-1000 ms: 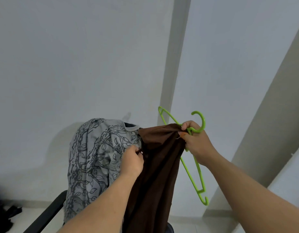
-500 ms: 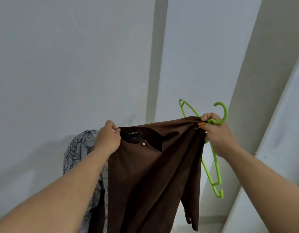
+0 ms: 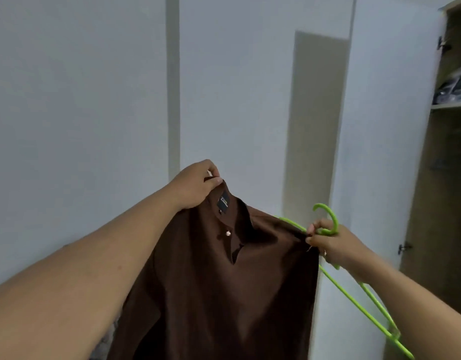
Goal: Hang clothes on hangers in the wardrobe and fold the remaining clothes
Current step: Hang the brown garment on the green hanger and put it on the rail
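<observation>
A dark brown shirt [image 3: 224, 294] hangs spread in front of me, its collar label and a small button facing me. My left hand [image 3: 195, 185] pinches the collar at the shirt's upper left. My right hand [image 3: 330, 245] grips the shirt's right shoulder together with the neck of a bright green plastic hanger [image 3: 354, 289]. The hanger's hook curls above my right fingers and its frame slants down to the lower right, outside the shirt.
An open wardrobe [image 3: 442, 178] stands at the right, with its white door [image 3: 380, 126] swung out and folded items on a shelf [image 3: 452, 105]. White wall panels fill the background. A bit of grey patterned cloth [image 3: 107, 341] shows at the bottom left.
The view has turned right, bringing the wardrobe in and taking the patterned garment almost out. My left hand has lifted the collar higher, and the shirt hangs more open.
</observation>
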